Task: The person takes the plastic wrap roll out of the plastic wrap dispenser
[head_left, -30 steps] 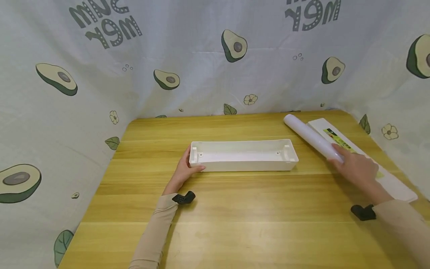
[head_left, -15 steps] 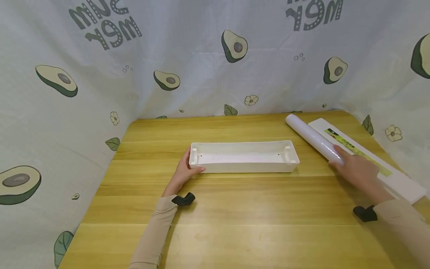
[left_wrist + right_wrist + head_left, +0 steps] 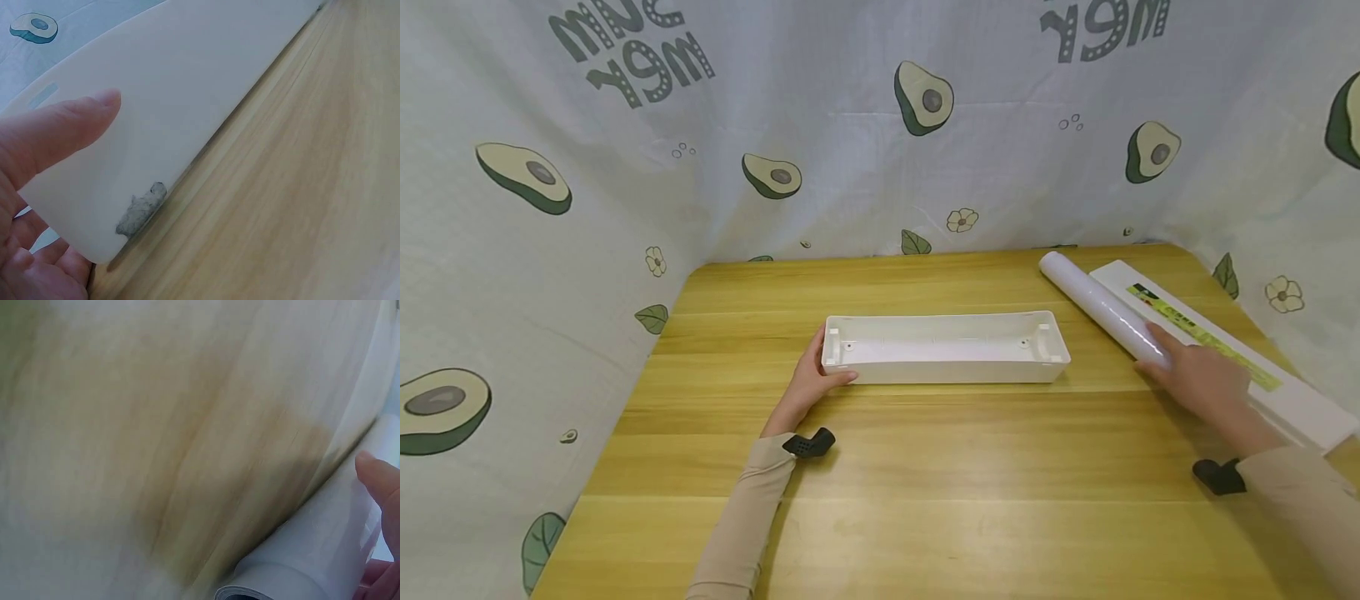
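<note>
A long white plastic box [image 3: 940, 371], its top uncovered, stands crosswise mid-table. My left hand [image 3: 811, 377] grips its left end, thumb on the front wall. In the left wrist view, that thumb [image 3: 69, 128] presses the white wall above a greyish patch, with the other fingers partly hidden behind the end. Toward the right, my right hand [image 3: 1206, 379] holds the near end of a glossy whitish roll of film [image 3: 1097, 304] lying slantwise on the table. The right wrist view shows the roll's wound end [image 3: 240, 594] and the thumb along its side.
Beside the roll, a long flat white piece with a yellow-green label [image 3: 1206, 337] lies along the table's right side, partly hidden by the right hand. A curtain printed with avocados [image 3: 842, 125] hangs behind the wooden table [image 3: 925, 492].
The labelled white piece has shifted slightly right and shows more of its label. Both hands keep their holds; the box and roll stay nearly in place.
</note>
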A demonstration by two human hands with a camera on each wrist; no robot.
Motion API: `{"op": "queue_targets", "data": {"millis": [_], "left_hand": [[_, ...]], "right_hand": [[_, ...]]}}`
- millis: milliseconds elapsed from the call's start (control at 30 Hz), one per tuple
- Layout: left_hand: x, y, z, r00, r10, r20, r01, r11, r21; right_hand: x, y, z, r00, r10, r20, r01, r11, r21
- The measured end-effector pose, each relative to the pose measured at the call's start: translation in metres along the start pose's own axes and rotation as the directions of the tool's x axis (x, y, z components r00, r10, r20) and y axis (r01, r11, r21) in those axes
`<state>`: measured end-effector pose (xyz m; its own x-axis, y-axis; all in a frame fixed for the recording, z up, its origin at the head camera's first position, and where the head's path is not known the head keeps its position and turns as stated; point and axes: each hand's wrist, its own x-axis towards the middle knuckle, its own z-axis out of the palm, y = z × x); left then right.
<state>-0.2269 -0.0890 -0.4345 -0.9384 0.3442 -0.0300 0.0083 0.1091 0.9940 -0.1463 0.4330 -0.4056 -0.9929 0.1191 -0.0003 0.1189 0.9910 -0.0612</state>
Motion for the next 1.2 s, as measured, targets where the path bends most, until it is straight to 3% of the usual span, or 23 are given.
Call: {"op": "queue_targets", "data": {"millis": [267,500,667,767,933,1067,1133,1200], "left_hand": [[0.003,-0.004,0.0,1.0,-0.011,-0.002,0.011,1.0,0.009],[0.007,-0.027,-0.005,0.999,0.015,-0.042,-0.014,1.0,0.027],[-0.002,-0.013,-0.007,0.999,-0.003,-0.047,0.004,1.0,0.021],[0.0,-0.015,-0.01,0.999,-0.007,-0.044,0.009,0.999,0.033],[0.005,-0.031,-0.018,0.998,0.064,-0.028,-0.063,0.997,0.036],[0.0,-0.031,-0.021,0.995,0.102,-0.006,-0.1,0.982,0.16],[-0.003,-0.029,-0.021,0.994,0.113,-0.007,-0.106,0.95,0.294],[-0.004,-0.026,-0.022,0.993,0.12,-0.015,-0.102,0.899,0.425]], "right_hand": [[-0.001,0.003,-0.003,0.999,-0.021,0.039,0.021,1.0,0.013],[0.005,0.001,-0.008,0.998,-0.059,0.008,0.059,0.998,0.02],[0.009,-0.006,-0.013,0.996,-0.086,-0.031,0.087,0.995,0.043],[0.01,-0.015,-0.011,0.99,-0.127,-0.066,0.132,0.988,0.082],[0.01,-0.038,-0.005,0.968,-0.223,-0.111,0.239,0.959,0.155],[0.009,-0.052,0.0,0.945,-0.274,-0.178,0.308,0.93,0.203],[0.008,-0.056,0.001,0.934,-0.291,-0.209,0.336,0.914,0.227],[0.009,-0.061,0.002,0.922,-0.31,-0.234,0.366,0.895,0.257]]}}
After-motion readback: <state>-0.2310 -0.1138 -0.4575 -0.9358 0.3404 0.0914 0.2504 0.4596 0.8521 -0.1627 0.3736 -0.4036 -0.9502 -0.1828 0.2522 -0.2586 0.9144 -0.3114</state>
